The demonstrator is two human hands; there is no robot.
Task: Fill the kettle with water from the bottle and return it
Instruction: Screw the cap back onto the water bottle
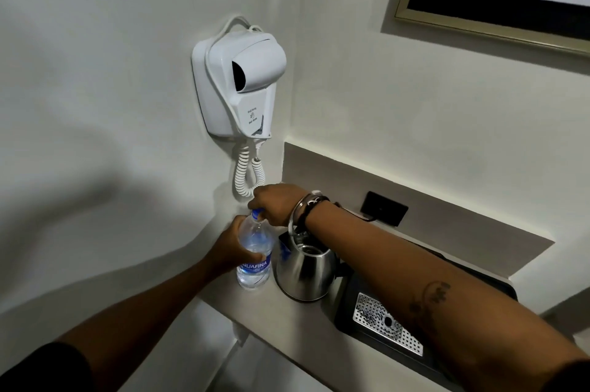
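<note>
A clear plastic water bottle (pixel 254 259) with a blue label stands upright on the counter's left end. My left hand (pixel 232 246) wraps around its middle from the left. My right hand (pixel 277 203) comes over from the right and its fingers close on the blue cap (pixel 256 212) at the top. Just right of the bottle a steel kettle (pixel 305 273) stands on the counter with its lid raised; my right wrist crosses above its opening and hides part of the lid.
A black tray (pixel 351 305) with a perforated metal drip plate (pixel 383 321) lies right of the kettle. A wall-mounted hair dryer (pixel 242 85) with a coiled cord (pixel 245 174) hangs above the bottle. A black socket (pixel 384 208) sits on the back wall.
</note>
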